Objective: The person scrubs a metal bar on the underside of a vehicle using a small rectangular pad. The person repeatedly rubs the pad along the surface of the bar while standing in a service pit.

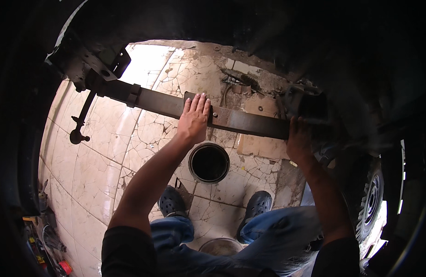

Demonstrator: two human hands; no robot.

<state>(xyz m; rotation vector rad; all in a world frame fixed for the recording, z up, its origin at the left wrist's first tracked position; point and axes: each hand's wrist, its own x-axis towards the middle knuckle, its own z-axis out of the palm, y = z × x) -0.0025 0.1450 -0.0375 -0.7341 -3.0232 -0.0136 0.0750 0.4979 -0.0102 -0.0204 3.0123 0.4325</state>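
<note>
A long, dark steel leaf spring (252, 123) runs from left to right overhead, under a vehicle. Across its middle lies my left hand (194, 119), fingers stretched out close together, beside a small bolt head (215, 114). My right hand (299, 141) is at the spring's right end, where the fingers are dim and blurred in shadow. A metal clip (133, 95) wraps the spring's left part. Near the left end hangs a dark rod with a ball joint (78, 136), close to a bracket (104, 69). The spring's right end is hidden in the dark.
A round, dark-bellied container (191, 162) stands below my left hand on cracked floor tiles (97, 143). Cardboard (257, 145) and debris lie farther off. A treaded tyre (372, 198) is at the right; tools (42, 249) lie lower left. My clogs (171, 201) flank another round vessel (221, 247).
</note>
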